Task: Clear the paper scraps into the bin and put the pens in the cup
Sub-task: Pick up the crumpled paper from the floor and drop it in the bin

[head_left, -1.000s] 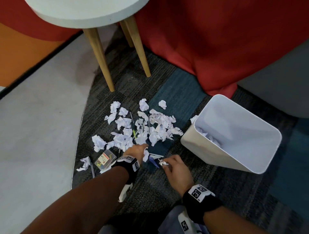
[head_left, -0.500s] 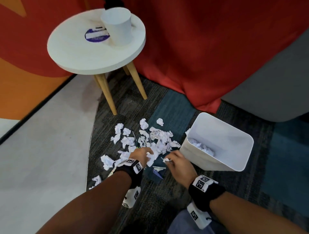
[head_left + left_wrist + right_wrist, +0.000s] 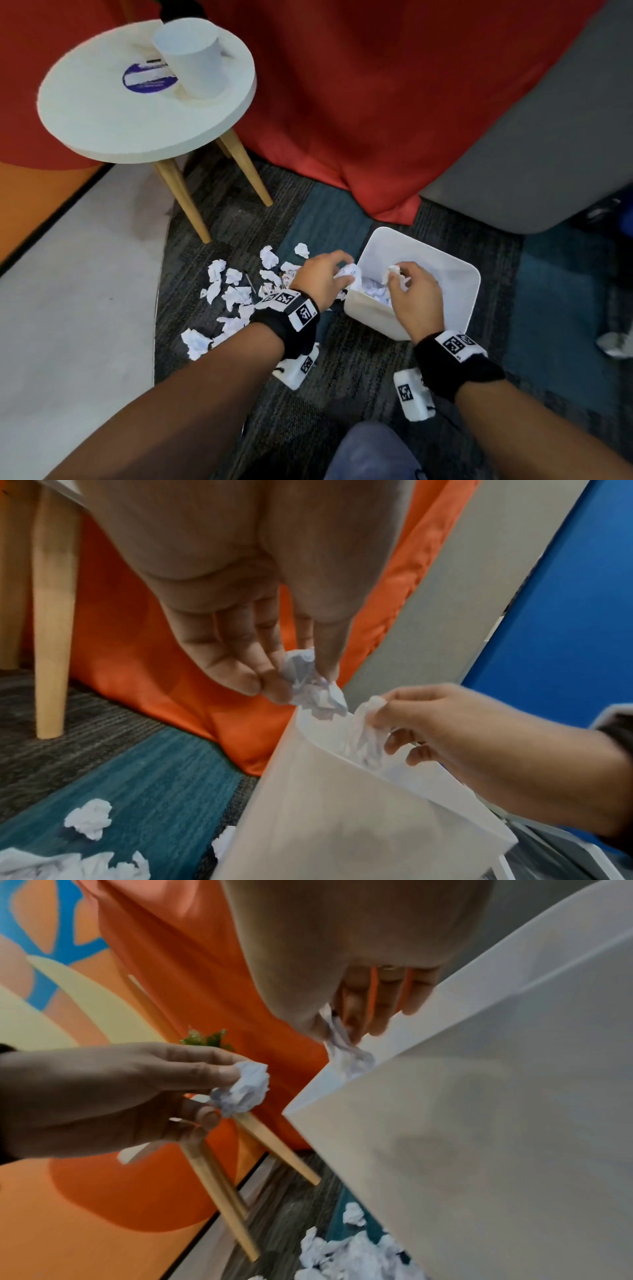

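paper scraps pinched in left hand [image 3: 320, 278] and right hand [image 3: 412, 294] at the bin [image 3: 455, 274].

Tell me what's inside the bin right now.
Crumpled paper scraps lie at the bottom of the bin. The right hand, pinching another scrap, covers part of the inside, so no full count.

Both hands, left [image 3: 322, 274] and right [image 3: 412, 298], reach forward, fingertips pinched.
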### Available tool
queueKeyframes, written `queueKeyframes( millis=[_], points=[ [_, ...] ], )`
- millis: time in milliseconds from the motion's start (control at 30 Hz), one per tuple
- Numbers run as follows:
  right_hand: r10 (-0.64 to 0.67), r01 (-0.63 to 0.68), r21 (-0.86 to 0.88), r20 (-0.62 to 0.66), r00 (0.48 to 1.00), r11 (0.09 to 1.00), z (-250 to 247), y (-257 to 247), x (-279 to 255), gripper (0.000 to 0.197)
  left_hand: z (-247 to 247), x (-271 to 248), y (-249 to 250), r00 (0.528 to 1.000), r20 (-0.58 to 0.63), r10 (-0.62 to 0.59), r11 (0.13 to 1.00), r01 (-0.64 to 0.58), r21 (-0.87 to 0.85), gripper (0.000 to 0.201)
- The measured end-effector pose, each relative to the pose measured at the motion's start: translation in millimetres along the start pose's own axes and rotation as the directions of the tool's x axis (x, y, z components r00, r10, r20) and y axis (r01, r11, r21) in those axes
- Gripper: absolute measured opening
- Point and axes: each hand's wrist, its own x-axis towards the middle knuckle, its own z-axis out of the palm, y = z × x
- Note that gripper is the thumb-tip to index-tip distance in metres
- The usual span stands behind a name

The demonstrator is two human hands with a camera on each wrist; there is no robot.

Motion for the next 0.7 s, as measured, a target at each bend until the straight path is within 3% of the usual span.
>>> queueKeyframes(
  millis=[100, 200, 333, 500, 633, 700],
  points=[
    [0.246, -0.199, -0.246, 0.178, 0.953, 0.949, 1.9, 19.9, 10.4, 0.035, 15.4, 0.2, 4.7, 0.999, 0.008, 0.041, 0.999, -0.041, -0.015, 0.03],
    [0.28, -0.233, -0.235, 0.19, 0.941, 0.944, 1.1, 25.6, 7.1, 0.043, 24.8, 2.3, 8.5, 0.999, 0.009, 0.053, 0.999, -0.053, 0.0, 0.032],
    [0.181, -0.172, -0.094, 0.098, 0.979, 0.981, -5.8, 23.3, -4.0, 0.032, 29.8, 9.4, 15.9, 0.998, -0.015, 0.067, 0.997, -0.067, -0.032, 0.036],
    [0.023, -0.018, 0.123, -0.043, 0.999, 0.992, -11.8, 10.4, -12.6, 0.03, 33.1, 7.6, 15.3, 0.994, 0.034, 0.099, 0.988, -0.095, -0.123, 0.059],
    [-0.178, 0.205, 0.169, -0.162, 0.971, 0.964, -7.9, -17.9, -22.8, 0.022, 34.1, -10.4, -10.8, 0.995, -0.027, 0.097, 0.985, -0.099, -0.139, 0.041],
    [-0.32, 0.345, 0.19, -0.151, 0.935, 0.919, 8.9, -32.0, -27.7, 0.014, 35.6, -19.4, -36.6, 0.997, -0.051, 0.059, 0.989, -0.065, -0.129, 0.034]
  ],
)
